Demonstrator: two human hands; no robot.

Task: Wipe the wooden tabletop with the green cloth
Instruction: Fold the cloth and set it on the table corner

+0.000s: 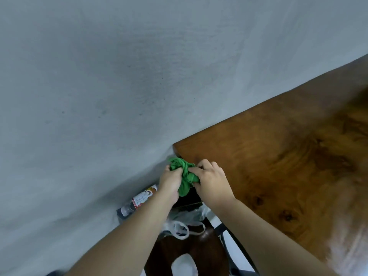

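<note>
This looks like a plain room in a home, or perhaps a small eatery; it is hard to say which. A bare grey wall (119,86) runs right behind a glossy wooden table (278,156) with knots in its grain. Below the table's corner a labelled bottle (139,200) lies against the wall, beside crumpled plastic bags (185,226) and a dark stool (189,250).

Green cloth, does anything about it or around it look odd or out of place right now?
The green cloth is bunched up between the left hand and right hand just off the tabletop's corner, not spread on the wood. Below, a bottle lies on its side against the wall, beside a crumpled plastic bag.
</note>
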